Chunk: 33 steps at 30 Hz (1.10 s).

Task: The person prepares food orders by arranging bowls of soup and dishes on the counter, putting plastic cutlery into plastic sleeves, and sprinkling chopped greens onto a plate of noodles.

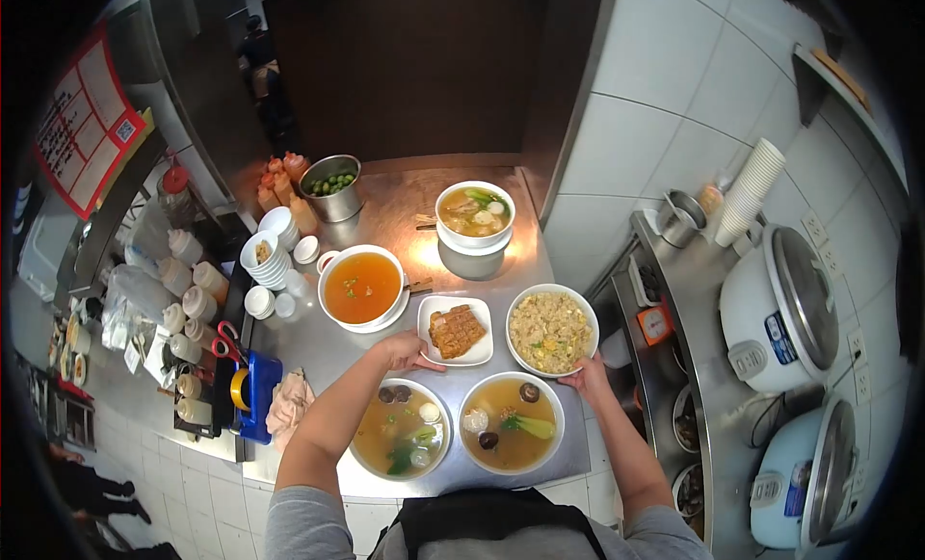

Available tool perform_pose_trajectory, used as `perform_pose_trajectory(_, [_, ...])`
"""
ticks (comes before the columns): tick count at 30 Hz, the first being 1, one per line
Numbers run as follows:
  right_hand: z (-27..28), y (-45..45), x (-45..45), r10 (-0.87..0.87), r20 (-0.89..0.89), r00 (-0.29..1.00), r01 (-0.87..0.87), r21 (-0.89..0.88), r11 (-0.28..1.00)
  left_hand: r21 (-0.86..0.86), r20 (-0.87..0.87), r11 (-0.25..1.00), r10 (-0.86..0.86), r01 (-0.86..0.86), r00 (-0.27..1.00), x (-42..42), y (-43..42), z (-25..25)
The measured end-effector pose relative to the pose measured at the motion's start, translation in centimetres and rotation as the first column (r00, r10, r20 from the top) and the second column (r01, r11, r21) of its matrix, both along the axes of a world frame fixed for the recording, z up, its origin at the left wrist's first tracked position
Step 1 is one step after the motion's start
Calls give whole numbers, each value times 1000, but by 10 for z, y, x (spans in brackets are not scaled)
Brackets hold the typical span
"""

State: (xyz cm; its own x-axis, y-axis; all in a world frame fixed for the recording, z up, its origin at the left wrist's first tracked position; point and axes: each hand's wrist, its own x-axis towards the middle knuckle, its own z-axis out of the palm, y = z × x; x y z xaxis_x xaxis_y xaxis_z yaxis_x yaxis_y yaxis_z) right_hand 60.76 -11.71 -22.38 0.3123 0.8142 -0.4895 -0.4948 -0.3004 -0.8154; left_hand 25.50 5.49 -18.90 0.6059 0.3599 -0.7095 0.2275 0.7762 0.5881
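Observation:
My left hand (406, 352) grips the near left corner of a square white plate (486, 354) that carries a browned, sliced fried cutlet (456, 332). On the right, my right hand (586, 374) closes on the near rim of a round white bowl of fried rice (552, 331). Both dishes rest on the steel counter. Nearer to me stand two soup bowls, a left soup bowl (402, 428) and a right soup bowl (512, 423), with mushrooms, greens and pale balls in broth. Behind the plate is a bowl of orange soup (363, 287). My fingertips are partly hidden under the rims.
At the back stands another noodle soup bowl (474, 213). Stacked small bowls (268, 256), a steel pot of green limes (331, 188) and sauce bottles (279, 182) line the left. A blue holder (258, 396) sits by a crumpled cloth (289, 406). Rice cookers (777, 310) occupy the right shelf.

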Motion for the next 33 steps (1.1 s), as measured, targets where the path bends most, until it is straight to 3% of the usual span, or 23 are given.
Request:
perform_pose_trajectory(4, [-21, 8, 4, 87, -34, 996, -85, 50, 995, 66, -138, 992, -97, 107, 986, 0, -5, 14])
perform_pose_trajectory(5, [-26, 10, 7, 117, -46, 992, -116, 34, 993, 38, -150, 950, -300, 309, 942, -8, 10, -14])
perform_pose_trajectory(8, [-6, 6, 5, 231, -67, 971, -230, 19, 973, 111, -229, 897, -395, 427, 890, -20, 17, -57])
perform_pose_trajectory(11, [-2, 7, 24, 339, -123, 933, -348, -60, 936, 197, -197, 905, -341, 378, 919, -37, 13, -33])
perform_pose_trajectory(13, [7, 9, 30, 420, -118, 900, -432, -103, 896, 48, -193, 999, -13, 23, 981, -62, 13, -31])
perform_pose_trajectory(14, [17, 6, 30, 434, -119, 893, -447, -123, 886, -28, -210, 986, 154, -163, 966, -78, 11, -31])
perform_pose_trajectory(15, [23, 4, 35, 454, -118, 883, -467, -137, 873, -84, -185, 920, 362, -382, 913, -90, 10, -42])
perform_pose_trajectory(18, [14, -6, 53, 417, -193, 888, -446, -136, 885, 13, -13, 656, 754, -754, 656, -110, 8, -61])
perform_pose_trajectory(19, [8, -9, 56, 392, -232, 890, -428, -133, 894, 27, 22, 646, 763, -763, 647, -112, 11, -65])
perform_pose_trajectory(22, [20, -27, 49, 341, -83, 936, -349, -120, 929, 65, 81, 607, 788, -792, 611, -106, 9, -69])
perform_pose_trajectory(28, [11, -60, 62, 209, -136, 968, -226, -129, 965, 82, 71, 570, 815, -818, 575, -98, 9, -68])
perform_pose_trajectory(33, [8, -82, 77, 258, -145, 955, -279, -150, 949, 77, 83, 551, 827, -831, 556, -85, 15, -67])
